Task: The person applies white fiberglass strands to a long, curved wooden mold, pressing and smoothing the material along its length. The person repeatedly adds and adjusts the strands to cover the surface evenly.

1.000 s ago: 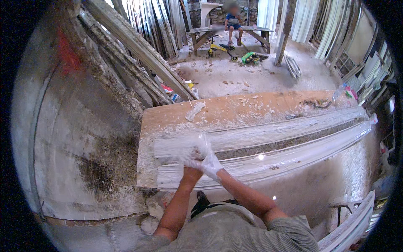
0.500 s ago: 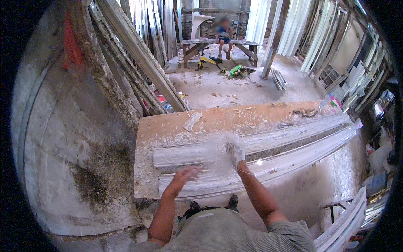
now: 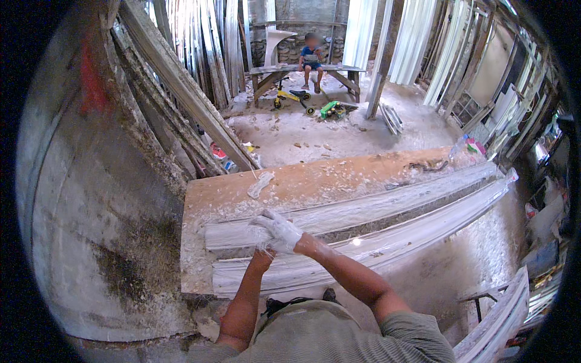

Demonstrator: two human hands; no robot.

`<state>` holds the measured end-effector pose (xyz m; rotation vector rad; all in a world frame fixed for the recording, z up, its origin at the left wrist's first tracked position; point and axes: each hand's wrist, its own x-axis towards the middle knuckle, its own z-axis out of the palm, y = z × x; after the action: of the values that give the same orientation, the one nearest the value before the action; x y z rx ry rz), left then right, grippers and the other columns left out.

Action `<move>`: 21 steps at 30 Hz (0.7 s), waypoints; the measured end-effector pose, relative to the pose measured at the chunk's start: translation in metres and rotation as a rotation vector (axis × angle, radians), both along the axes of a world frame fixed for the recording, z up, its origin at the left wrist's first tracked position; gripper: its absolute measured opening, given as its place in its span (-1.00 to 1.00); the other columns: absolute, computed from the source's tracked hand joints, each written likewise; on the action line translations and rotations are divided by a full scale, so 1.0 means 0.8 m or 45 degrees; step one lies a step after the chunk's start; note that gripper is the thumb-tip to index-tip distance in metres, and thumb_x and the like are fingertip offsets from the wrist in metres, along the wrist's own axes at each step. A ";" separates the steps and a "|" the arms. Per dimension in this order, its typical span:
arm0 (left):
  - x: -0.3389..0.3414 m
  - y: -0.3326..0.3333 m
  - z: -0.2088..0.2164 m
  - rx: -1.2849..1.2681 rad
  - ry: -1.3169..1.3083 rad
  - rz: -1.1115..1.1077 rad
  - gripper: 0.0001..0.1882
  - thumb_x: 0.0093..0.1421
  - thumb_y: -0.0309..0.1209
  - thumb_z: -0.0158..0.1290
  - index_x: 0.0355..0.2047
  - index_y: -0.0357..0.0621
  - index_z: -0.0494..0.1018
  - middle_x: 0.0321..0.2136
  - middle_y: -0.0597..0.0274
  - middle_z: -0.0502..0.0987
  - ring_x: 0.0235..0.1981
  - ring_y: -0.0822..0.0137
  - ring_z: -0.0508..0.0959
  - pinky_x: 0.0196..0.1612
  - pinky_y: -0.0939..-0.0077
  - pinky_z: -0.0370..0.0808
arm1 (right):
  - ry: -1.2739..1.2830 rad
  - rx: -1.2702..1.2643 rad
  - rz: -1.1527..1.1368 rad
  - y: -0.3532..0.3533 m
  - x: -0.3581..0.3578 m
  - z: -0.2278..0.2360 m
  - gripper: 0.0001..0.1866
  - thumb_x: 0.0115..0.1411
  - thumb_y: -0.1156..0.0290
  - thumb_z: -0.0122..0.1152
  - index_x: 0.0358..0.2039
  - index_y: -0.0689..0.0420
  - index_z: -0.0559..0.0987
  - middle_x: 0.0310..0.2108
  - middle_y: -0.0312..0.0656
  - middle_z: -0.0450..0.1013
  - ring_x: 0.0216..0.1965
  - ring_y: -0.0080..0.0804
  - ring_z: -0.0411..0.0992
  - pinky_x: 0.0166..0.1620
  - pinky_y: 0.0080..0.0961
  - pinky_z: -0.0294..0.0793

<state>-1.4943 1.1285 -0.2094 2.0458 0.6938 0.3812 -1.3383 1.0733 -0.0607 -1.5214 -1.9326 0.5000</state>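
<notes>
The right hand [image 3: 281, 232] has swung left to meet the left hand [image 3: 263, 256], left of centre — together, grip unclear; pale fibres [image 3: 264, 247] between them may drop onto the white strips [image 3: 363, 204] if strands slip loose.

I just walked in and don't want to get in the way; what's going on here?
Someone has their white-coated right hand over their bare left hand, with pale stringy fibres showing at them; the left is mostly hidden, so its grip is unclear. Both are near the left end of two long white ridged strips lying side by side on a tan wooden board. Beyond, another person sits on a wooden bench.
</notes>
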 end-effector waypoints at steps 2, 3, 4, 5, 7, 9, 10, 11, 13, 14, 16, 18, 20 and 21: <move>0.002 0.011 -0.036 0.738 0.366 -0.063 -0.64 0.14 -0.43 0.07 -0.03 -0.24 0.49 -0.12 -0.03 0.52 -0.01 0.07 0.47 0.19 0.05 0.29 | 0.102 -0.064 0.078 -0.010 0.018 0.011 -0.27 -0.03 0.41 0.29 0.22 0.02 0.31 0.12 0.07 0.23 0.15 0.09 0.27 0.12 -0.19 0.38; 0.001 0.013 -0.046 1.008 0.273 -0.035 -0.65 0.17 -0.45 0.03 -0.03 -0.24 0.48 -0.14 -0.04 0.53 -0.03 0.05 0.48 0.17 0.06 0.32 | 0.095 -0.113 0.109 -0.016 0.028 0.014 -0.26 -0.01 0.41 0.28 0.24 0.00 0.29 0.12 0.06 0.23 0.15 0.07 0.27 0.12 -0.20 0.37; 0.000 0.014 -0.050 0.967 0.064 0.057 -0.65 0.18 -0.42 0.00 -0.02 -0.23 0.47 -0.14 -0.03 0.52 -0.04 0.05 0.49 0.14 0.06 0.35 | 0.024 -0.083 0.077 -0.024 0.045 0.016 -0.19 0.02 0.30 0.37 0.28 0.00 0.24 0.15 0.05 0.22 0.17 0.02 0.27 0.15 -0.23 0.35; 0.000 0.015 -0.048 0.922 -0.146 0.153 -0.64 0.19 -0.40 -0.02 -0.01 -0.23 0.46 -0.14 -0.03 0.52 -0.05 0.05 0.49 0.11 0.07 0.38 | 0.164 -0.128 0.034 -0.035 0.058 0.015 -0.12 -0.01 0.24 0.41 0.30 0.01 0.20 0.19 0.08 0.19 0.21 0.05 0.22 0.19 -0.19 0.30; 0.001 0.015 -0.028 0.820 -0.563 0.355 -0.62 0.21 -0.36 -0.07 0.02 -0.21 0.44 -0.15 -0.01 0.52 -0.07 0.05 0.50 0.06 0.07 0.44 | 0.418 -0.130 -0.006 -0.054 0.083 0.002 0.04 -0.07 0.11 0.49 0.35 0.05 0.11 0.27 0.14 0.13 0.28 0.12 0.14 0.28 -0.11 0.19; -0.001 0.007 0.003 0.176 -1.097 0.495 -0.59 0.22 -0.29 -0.09 0.03 -0.20 0.42 -0.14 0.01 0.52 -0.08 0.05 0.51 0.03 0.07 0.48 | 0.298 -0.072 -0.056 -0.063 0.082 -0.027 0.19 -0.16 0.00 0.56 0.37 0.11 0.04 0.32 0.13 0.05 0.33 0.05 0.05 0.33 -0.14 0.12; -0.001 0.005 0.018 -0.433 -1.390 0.516 -0.57 0.21 -0.24 -0.07 0.04 -0.18 0.41 -0.13 0.03 0.51 -0.08 0.06 0.51 0.03 0.06 0.49 | 0.270 -0.091 -0.015 -0.065 0.075 -0.045 0.22 -0.17 0.00 0.56 0.37 0.12 0.01 0.34 0.14 0.02 0.34 0.04 0.03 0.33 -0.15 0.11; 0.000 0.007 0.031 -0.894 -1.560 0.501 -0.55 0.21 -0.21 -0.06 0.04 -0.18 0.41 -0.13 0.04 0.51 -0.08 0.06 0.51 0.04 0.07 0.48 | 0.266 -0.034 0.039 -0.067 0.063 -0.066 0.25 -0.18 -0.01 0.57 0.38 0.13 -0.02 0.35 0.14 -0.01 0.36 0.03 0.01 0.34 -0.16 0.10; -0.004 0.016 0.046 -1.299 -1.592 0.680 -0.53 0.21 -0.15 -0.04 0.04 -0.16 0.41 -0.11 0.06 0.52 -0.07 0.06 0.51 0.07 0.09 0.47 | 0.448 -0.213 0.147 -0.058 0.037 -0.105 -0.06 0.03 0.03 0.42 0.32 0.11 0.17 0.30 0.06 0.15 0.33 -0.07 0.10 0.34 -0.25 0.12; -0.011 0.023 0.049 -1.411 -1.563 0.772 -0.52 0.21 -0.12 -0.04 0.04 -0.16 0.41 -0.11 0.07 0.52 -0.06 0.06 0.51 0.09 0.11 0.46 | 0.466 -0.344 0.218 -0.051 0.029 -0.120 -0.16 0.09 0.05 0.37 0.29 0.10 0.24 0.28 0.03 0.21 0.31 -0.11 0.14 0.33 -0.27 0.13; -0.037 0.037 0.046 -1.239 -1.636 0.814 -0.53 0.22 -0.14 -0.04 0.06 -0.14 0.41 -0.03 0.07 0.50 0.00 0.07 0.49 0.15 0.13 0.41 | 0.490 -0.505 0.072 -0.055 0.015 -0.142 -0.49 0.27 0.13 0.17 0.16 0.10 0.44 0.10 -0.04 0.43 0.13 -0.20 0.39 0.25 -0.32 0.25; -0.075 0.050 0.037 -1.099 -1.603 0.844 -0.52 0.23 -0.15 -0.05 0.08 -0.13 0.40 0.02 0.08 0.49 0.05 0.08 0.47 0.20 0.14 0.36 | 0.531 -0.737 -0.062 -0.074 0.027 -0.148 -0.52 0.31 0.08 0.10 0.14 0.06 0.45 -0.06 -0.09 0.54 -0.12 -0.34 0.49 0.02 -0.39 0.42; -0.118 0.057 0.029 -1.059 -1.621 0.778 -0.51 0.23 -0.15 -0.06 0.10 -0.12 0.39 0.05 0.08 0.47 0.08 0.08 0.44 0.21 0.13 0.34 | 0.537 -0.650 -0.092 -0.099 0.043 -0.145 -0.60 0.33 0.11 0.08 0.07 0.06 0.51 -0.16 -0.14 0.59 -0.18 -0.46 0.50 -0.06 -0.44 0.44; -0.139 0.058 0.026 -1.080 -1.670 0.715 -0.50 0.23 -0.15 -0.06 0.11 -0.12 0.38 0.05 0.09 0.47 0.09 0.08 0.43 0.21 0.12 0.34 | 0.591 -0.586 -0.107 -0.112 0.051 -0.141 -0.63 0.34 0.13 0.07 0.03 0.06 0.55 -0.16 -0.13 0.59 -0.16 -0.45 0.51 -0.04 -0.43 0.45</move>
<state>-1.6056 1.1752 -0.1887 0.4977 0.4139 1.3044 -1.2976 0.9834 -0.1738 -1.5689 -1.4458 1.2062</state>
